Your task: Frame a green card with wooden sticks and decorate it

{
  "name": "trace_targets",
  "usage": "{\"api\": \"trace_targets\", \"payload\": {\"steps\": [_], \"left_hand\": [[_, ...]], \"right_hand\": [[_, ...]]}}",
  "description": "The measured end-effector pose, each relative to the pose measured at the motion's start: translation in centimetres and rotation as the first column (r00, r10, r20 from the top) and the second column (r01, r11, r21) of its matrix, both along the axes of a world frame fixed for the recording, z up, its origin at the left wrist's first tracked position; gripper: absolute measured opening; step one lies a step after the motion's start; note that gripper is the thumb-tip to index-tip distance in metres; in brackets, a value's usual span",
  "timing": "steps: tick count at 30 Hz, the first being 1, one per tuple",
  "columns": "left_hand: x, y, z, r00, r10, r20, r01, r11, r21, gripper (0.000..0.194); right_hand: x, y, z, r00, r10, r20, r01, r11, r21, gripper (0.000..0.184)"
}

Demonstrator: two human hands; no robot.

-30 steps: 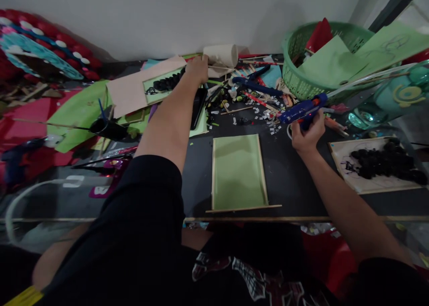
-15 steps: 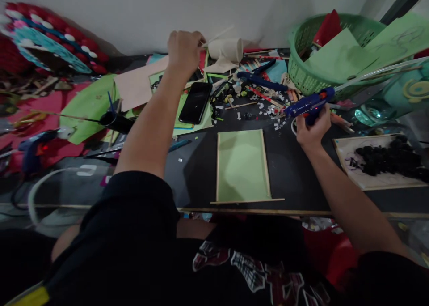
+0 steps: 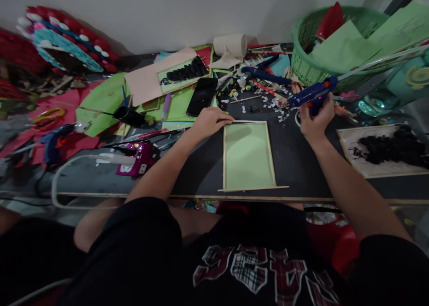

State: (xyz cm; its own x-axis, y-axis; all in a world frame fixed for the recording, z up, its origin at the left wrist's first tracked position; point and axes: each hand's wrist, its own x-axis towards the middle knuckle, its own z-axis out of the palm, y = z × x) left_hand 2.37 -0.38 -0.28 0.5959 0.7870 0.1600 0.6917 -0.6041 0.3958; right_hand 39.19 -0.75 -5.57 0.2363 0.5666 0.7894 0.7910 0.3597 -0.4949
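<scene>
My left hand [image 3: 212,123] pinches a thin wooden stick [image 3: 248,121], which lies along the far edge of a green sheet of paper [image 3: 248,156]. Similar thin sticks border the sheet's left, right and near edges, and the near one juts out past both corners. In my right hand [image 3: 317,118] is a blue glue gun [image 3: 313,92], its nozzle pointing left, held off to the right above the sheet's far corner. A clear glue stick runs out of its back end.
A black phone [image 3: 202,96] lies beyond my left hand. Small scraps and pliers [image 3: 266,74] litter the back, near a green basket [image 3: 301,51]. At right lies a panel with black lumps [image 3: 392,149]; at left, a purple power strip [image 3: 142,158] and another glue gun [image 3: 53,145].
My left hand has come down from the back of the table, bringing a thin stick to the sheet's far edge. My right hand still holds the glue gun in about the same place.
</scene>
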Motion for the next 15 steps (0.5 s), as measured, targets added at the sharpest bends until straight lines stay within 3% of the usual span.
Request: {"api": "trace_targets", "payload": {"steps": [8,15], "left_hand": [[-0.3,0.0,-0.57,1.0,-0.028,0.001,0.028,1.0,0.007,0.024],[-0.34,-0.29,-0.63,1.0,0.002,0.017,-0.001,1.0,-0.008,0.027]], "right_hand": [[0.78,0.1,-0.32,0.999,0.028,0.017,-0.026,0.992,-0.127,0.083],[0.93,0.35,-0.45,0.998,0.066,0.008,-0.064,0.99,-0.122,0.086]]}}
